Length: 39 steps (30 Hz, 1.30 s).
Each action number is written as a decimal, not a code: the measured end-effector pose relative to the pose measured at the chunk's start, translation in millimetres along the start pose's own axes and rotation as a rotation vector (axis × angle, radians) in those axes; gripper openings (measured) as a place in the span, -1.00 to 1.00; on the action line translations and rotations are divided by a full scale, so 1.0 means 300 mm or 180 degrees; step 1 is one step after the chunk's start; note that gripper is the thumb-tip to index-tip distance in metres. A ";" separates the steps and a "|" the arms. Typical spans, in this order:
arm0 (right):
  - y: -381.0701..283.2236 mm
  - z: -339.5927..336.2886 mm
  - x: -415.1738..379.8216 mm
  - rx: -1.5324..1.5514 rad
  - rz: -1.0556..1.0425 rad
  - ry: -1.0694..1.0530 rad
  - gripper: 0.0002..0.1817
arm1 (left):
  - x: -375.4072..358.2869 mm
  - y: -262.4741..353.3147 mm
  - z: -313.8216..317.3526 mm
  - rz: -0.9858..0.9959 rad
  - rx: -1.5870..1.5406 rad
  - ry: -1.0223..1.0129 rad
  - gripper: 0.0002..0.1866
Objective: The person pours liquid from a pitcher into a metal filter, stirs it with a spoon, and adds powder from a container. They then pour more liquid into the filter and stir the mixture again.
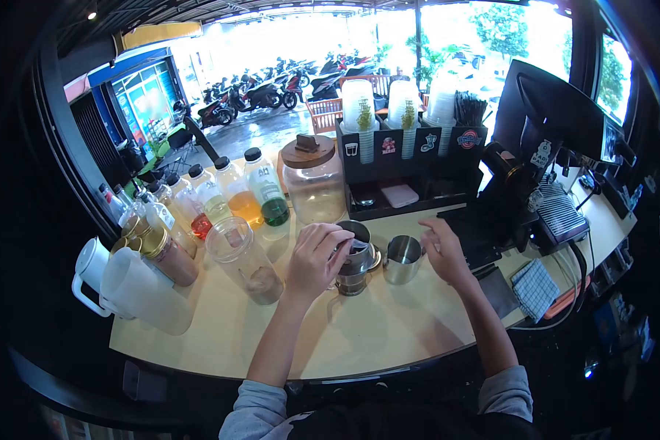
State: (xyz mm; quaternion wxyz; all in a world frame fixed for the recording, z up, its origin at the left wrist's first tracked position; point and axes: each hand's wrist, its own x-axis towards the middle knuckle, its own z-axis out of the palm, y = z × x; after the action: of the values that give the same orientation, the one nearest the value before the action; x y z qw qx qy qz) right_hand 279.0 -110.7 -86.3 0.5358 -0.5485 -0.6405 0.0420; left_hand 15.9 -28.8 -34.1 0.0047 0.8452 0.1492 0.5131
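My left hand (317, 258) is closed in a pinch over a metal coffee drip filter (354, 260). A small pale, see-through piece shows at its fingertips, too little to name. The filter appears to sit on a small vessel whose lower part is partly hidden. To its right stands a steel cup (403, 260), upright. My right hand (444, 251) hovers just right of this cup, fingers loosely bent and apart, holding nothing that I can see. Left of my left hand stands a tall clear plastic cup (243, 257) with something brownish at its bottom.
Bottles with coloured liquids (240, 198) line the back left, near white pitchers (147, 293). A glass jar (315, 192) with a wooden lid stands behind my hands. A black organizer (411, 150) holds stacked cups. At right are a monitor (546, 110) and a checked cloth (537, 288).
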 end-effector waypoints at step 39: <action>-0.057 0.011 0.145 0.2050 0.0632 0.0259 -0.75 | -0.015 -0.003 0.006 -0.0561 0.0139 0.1100 -0.89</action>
State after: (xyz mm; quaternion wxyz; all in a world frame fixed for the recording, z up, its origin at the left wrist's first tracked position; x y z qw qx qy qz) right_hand 273.1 -83.2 -49.0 0.7000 -0.4120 -0.5159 0.2723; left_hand 15.1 -28.9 -39.0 0.0056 0.7281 0.2324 0.6449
